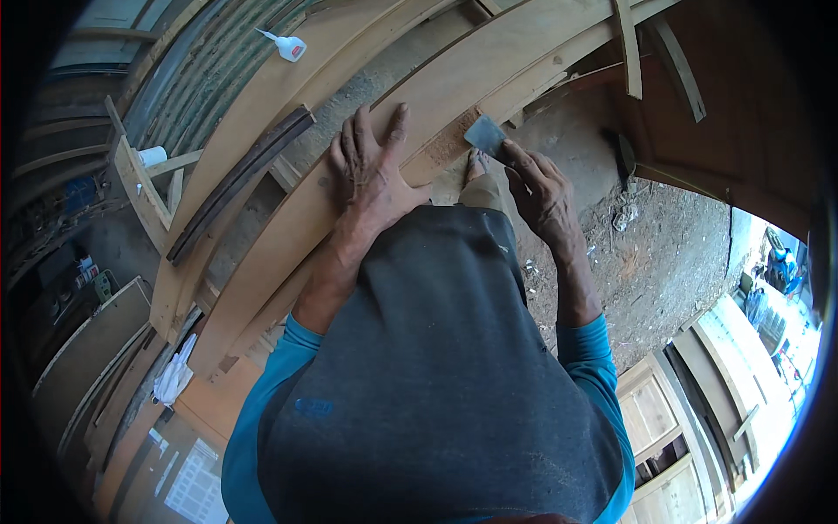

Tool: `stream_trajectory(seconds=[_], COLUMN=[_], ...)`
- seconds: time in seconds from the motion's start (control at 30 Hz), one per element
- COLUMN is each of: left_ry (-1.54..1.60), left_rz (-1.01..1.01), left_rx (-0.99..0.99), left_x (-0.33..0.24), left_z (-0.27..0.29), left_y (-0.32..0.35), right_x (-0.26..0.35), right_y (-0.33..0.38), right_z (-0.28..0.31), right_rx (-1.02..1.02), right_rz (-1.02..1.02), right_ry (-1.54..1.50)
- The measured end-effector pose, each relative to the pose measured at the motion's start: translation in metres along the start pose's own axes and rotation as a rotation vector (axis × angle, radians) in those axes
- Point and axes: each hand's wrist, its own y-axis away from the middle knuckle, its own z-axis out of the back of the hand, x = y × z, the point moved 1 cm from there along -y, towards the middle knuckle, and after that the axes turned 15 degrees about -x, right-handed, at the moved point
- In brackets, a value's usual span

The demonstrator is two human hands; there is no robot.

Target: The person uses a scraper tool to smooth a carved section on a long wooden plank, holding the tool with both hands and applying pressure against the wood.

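My left hand (377,170) rests on a long light-brown wooden board (458,70), its fingers spread over the surface. In my right hand (543,190) is a flat grey rectangular scraper (484,134), held by one end. The scraper's far corner meets the near side of the board, beside a patch of reddish-brown wood dust (447,144). Whether its whole edge touches the wood I cannot tell. Between my two hands, part of the board's near edge is hidden by my dark shirt front.
Farther left runs a second board (336,48) bearing a white glue bottle (291,48). A dark wooden strip (240,183) lies across the boards. A white cup (152,156) stands at left, a white cloth (175,375) lower down. Panelled doors (650,410) lie at lower right.
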Motion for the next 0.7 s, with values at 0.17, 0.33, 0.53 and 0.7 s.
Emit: stream_trajectory(seconds=[0.17, 0.33, 0.53, 0.7], left_ry=[0.006, 0.045, 0.000, 0.008], left_rz=[-0.016, -0.028, -0.023, -0.030], left_rx=[-0.009, -0.028, -0.024, -0.026], left_x=[0.001, 0.005, 0.003, 0.004], left_z=[-0.004, -0.006, -0.004, -0.006], left_y=[0.000, 0.000, 0.000, 0.000], right_x=[-0.005, -0.012, -0.008, -0.013], right_y=[-0.011, -0.011, -0.016, -0.013], right_z=[-0.002, -0.004, -0.004, -0.008], right_rx=[0.002, 0.066, 0.043, 0.063], right_rz=[0.027, 0.007, -0.006, 0.012], right_ry=[0.008, 0.014, -0.021, -0.004])
